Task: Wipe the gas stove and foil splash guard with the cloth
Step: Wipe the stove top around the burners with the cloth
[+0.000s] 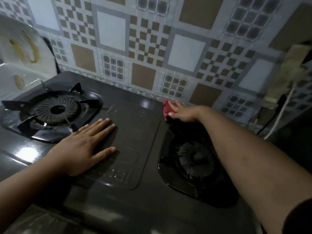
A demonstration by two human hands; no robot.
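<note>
Cloth [167, 109], red, sits bunched under your right hand [181, 112] at the far edge of the gas stove [135, 132], where the black top meets the wall. Your fingers [175, 105] are curled down onto it, pinning it against the stove surface; most of the fabric shows beyond and to the left of the fingertips, and the part beneath the palm is hidden. Just beyond that hand stands the foil splash guard [152, 48], a patterned sheet of brown and grey squares covering the wall; whether the cloth touches its lower edge cannot be told. Your right forearm crosses above the right burner [194, 159], which lies nearer to you than the hand and in deep shadow. Your left hand [81, 146] lies flat, palm down, fingers spread and holding nothing, on the raised centre panel of the stove. Immediately to the left of that hand and slightly beyond it is the left burner [55, 109] with its black pan support, the nearest prong just beside your little finger. Further left of the left hand a pale, stained surface [22, 53] rises behind the stove. To the right of your right hand, a white cable [280, 112] and a dark one hang down against the wall.
</note>
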